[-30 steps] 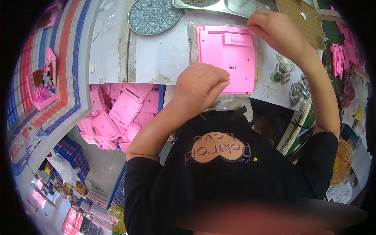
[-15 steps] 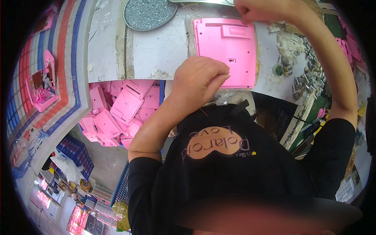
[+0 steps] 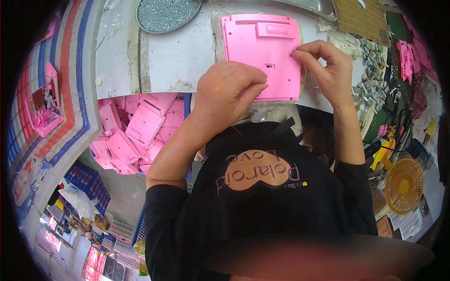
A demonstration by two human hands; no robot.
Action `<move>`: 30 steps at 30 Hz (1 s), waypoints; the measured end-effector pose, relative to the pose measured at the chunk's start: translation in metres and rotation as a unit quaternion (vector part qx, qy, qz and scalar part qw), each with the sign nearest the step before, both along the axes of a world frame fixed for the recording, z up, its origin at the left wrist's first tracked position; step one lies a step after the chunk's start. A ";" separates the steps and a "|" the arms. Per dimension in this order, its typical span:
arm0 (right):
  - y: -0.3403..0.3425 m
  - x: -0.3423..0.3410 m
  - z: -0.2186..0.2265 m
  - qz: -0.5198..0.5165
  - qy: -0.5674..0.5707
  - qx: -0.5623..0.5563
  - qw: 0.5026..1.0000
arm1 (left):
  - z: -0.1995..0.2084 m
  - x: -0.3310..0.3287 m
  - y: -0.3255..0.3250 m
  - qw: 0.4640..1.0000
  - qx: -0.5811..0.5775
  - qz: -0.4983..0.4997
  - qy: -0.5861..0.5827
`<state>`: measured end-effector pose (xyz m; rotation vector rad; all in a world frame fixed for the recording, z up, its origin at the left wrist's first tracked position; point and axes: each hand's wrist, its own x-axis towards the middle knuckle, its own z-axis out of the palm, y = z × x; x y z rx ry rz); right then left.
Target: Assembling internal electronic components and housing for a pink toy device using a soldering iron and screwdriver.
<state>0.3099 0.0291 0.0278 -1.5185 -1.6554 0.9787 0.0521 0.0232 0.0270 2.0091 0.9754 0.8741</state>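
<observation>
A pink plastic panel (image 3: 248,51) lies flat on the work table, with small holes along its right side and a little cut-out near its middle. My left hand (image 3: 227,89) is over its lower left part, thumb and fingers pinched together. Whatever is in that pinch, if anything, is hidden. At the panel's right edge, my right hand (image 3: 328,70) has thumb and forefinger pressed together beside a hole. Anything between those fingertips is too small to make out. A round metal dish (image 3: 168,16) of small silvery screws stands beyond the panel, to the left.
Many pink panels (image 3: 145,122) are heaped below the table's left part. Small grey and white parts (image 3: 370,86) litter the right side, near a cardboard piece (image 3: 360,21). A metal tray (image 3: 309,5) sits at the far edge. A yellow fan (image 3: 404,186) stands at the right.
My right hand has come down from the table's far side, by the metal tray, to the panel's right edge. My left hand stays over the panel, still pinched. The view has shifted slightly.
</observation>
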 end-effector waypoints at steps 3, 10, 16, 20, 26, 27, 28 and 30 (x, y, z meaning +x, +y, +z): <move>0.002 -0.006 0.000 0.042 -0.094 0.102 0.990 | -0.003 0.001 -0.001 1.000 0.008 0.004 -0.001; 0.000 -0.001 -0.025 0.056 -0.069 0.198 0.976 | -0.008 0.004 -0.002 0.999 0.035 0.017 -0.027; -0.007 0.016 -0.019 0.045 -0.006 0.137 0.990 | -0.007 0.007 -0.004 0.998 0.054 0.023 -0.024; -0.009 0.013 -0.005 0.073 -0.024 0.172 0.982 | -0.003 0.008 -0.001 0.998 0.068 0.006 0.002; -0.014 -0.001 0.007 0.096 -0.031 0.161 0.982 | 0.007 0.006 0.001 1.000 0.009 -0.015 0.007; -0.013 -0.002 0.012 0.097 -0.020 0.163 0.982 | 0.011 0.006 -0.001 0.999 -0.044 -0.020 -0.015; -0.013 -0.006 0.018 0.124 0.023 0.155 0.980 | 0.014 0.005 -0.002 0.994 -0.095 -0.026 -0.037; -0.012 -0.019 0.028 0.177 0.109 0.137 0.968 | 0.017 0.002 -0.005 0.949 -0.291 -0.049 -0.106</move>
